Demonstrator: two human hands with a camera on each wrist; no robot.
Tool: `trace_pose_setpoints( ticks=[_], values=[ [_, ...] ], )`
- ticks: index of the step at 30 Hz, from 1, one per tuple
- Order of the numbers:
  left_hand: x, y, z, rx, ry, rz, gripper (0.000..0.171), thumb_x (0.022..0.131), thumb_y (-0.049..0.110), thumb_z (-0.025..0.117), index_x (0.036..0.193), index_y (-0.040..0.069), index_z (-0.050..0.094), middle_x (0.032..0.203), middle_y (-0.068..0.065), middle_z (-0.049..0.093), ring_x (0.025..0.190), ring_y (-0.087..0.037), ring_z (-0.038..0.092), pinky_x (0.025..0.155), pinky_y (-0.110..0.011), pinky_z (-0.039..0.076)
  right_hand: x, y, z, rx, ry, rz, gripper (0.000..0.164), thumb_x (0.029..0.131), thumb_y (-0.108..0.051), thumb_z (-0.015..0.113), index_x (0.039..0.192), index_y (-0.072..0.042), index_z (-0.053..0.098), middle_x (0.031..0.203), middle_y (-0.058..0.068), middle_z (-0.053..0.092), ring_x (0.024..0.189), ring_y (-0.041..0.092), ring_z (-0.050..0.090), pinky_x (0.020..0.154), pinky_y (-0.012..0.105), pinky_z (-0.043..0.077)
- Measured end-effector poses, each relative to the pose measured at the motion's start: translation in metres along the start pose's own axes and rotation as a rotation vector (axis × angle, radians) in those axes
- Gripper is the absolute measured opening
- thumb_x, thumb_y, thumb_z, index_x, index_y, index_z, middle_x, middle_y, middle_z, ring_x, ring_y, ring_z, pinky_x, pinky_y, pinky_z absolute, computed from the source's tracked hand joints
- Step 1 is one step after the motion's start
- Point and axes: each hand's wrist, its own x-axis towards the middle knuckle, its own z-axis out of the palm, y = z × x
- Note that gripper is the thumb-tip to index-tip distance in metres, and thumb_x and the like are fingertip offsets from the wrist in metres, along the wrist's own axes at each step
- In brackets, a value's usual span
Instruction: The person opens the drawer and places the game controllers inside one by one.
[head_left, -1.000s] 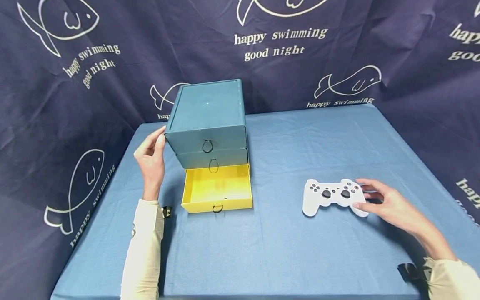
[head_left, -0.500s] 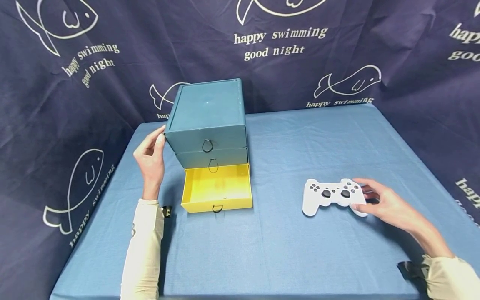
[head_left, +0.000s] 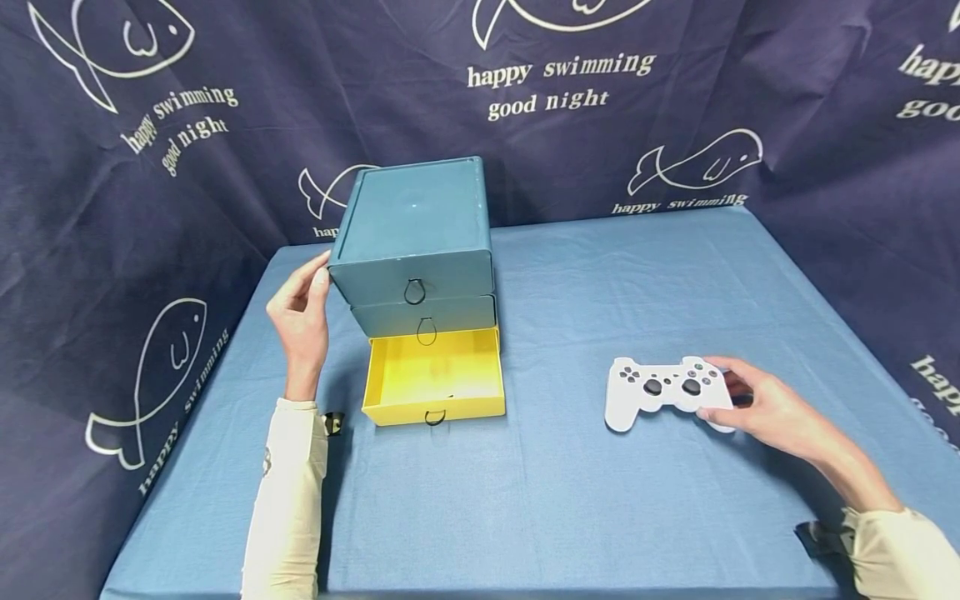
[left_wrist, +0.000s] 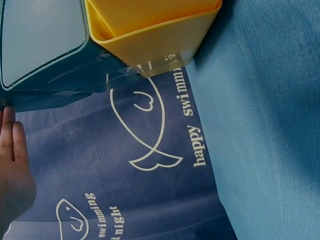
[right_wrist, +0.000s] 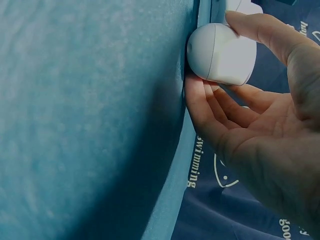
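A white game controller [head_left: 667, 387] with black thumbsticks lies on the blue cloth at the right. My right hand [head_left: 783, 412] holds its right handle, thumb over the top and fingers curled round the far side. In the right wrist view, the rounded handle end [right_wrist: 220, 52] sits between thumb and fingers. On the left, my left hand [head_left: 300, 321] rests its fingertips against the left side of a teal drawer cabinet [head_left: 412, 212], near the top front corner. Its fingers look fairly straight in the left wrist view. The bottom yellow drawer [head_left: 435, 408] is pulled out and empty but for a tiny dark speck.
Two teal drawer fronts with black loop pulls [head_left: 415, 292] stay closed above the yellow drawer. A blue cloth [head_left: 555, 500] covers the table. Behind and at both sides hangs a navy curtain [head_left: 555, 158] with white fish and lettering.
My right thumb has slid a little left across the controller's handle, and the right fingers have drawn in around it. The left hand, cabinet and drawer keep their places.
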Motion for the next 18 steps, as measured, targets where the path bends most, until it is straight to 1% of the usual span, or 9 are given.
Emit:
trace_pose_setpoints(
  ticks=[5, 12, 18],
  values=[
    [0.0002, 0.0005, 0.0003, 0.007, -0.001, 0.002, 0.025, 0.097, 0.005, 0.067, 0.119, -0.006, 0.074, 0.109, -0.006, 0.077, 0.094, -0.014, 0.071, 0.089, -0.026, 0.053, -0.0001, -0.0024, -0.0003, -0.025, 0.007, 0.007, 0.07, 0.083, -0.012, 0.087, 0.144, -0.003, 0.054, 0.106, 0.015, 0.068, 0.088, 0.003, 0.058, 0.061, 0.027, 0.047],
    [-0.0002, 0.0005, 0.0003, 0.007, 0.003, -0.006, 0.025, 0.097, 0.004, 0.068, 0.119, -0.006, 0.075, 0.109, -0.006, 0.077, 0.095, -0.014, 0.071, 0.089, -0.026, 0.053, -0.0002, -0.0058, 0.001, -0.036, 0.036, -0.016, 0.065, 0.081, -0.008, 0.086, 0.138, 0.002, 0.058, 0.097, 0.008, 0.07, 0.082, 0.002, 0.059, 0.063, 0.022, 0.045],
    [0.0002, 0.0005, 0.0002, 0.01, 0.0, -0.011, 0.025, 0.098, 0.005, 0.068, 0.119, -0.006, 0.074, 0.11, -0.007, 0.077, 0.096, -0.015, 0.071, 0.09, -0.026, 0.053, -0.0003, -0.0085, 0.0011, -0.064, 0.051, -0.011, 0.065, 0.08, -0.009, 0.088, 0.137, 0.004, 0.059, 0.094, 0.008, 0.071, 0.08, 0.001, 0.058, 0.063, 0.021, 0.044]
  ],
)
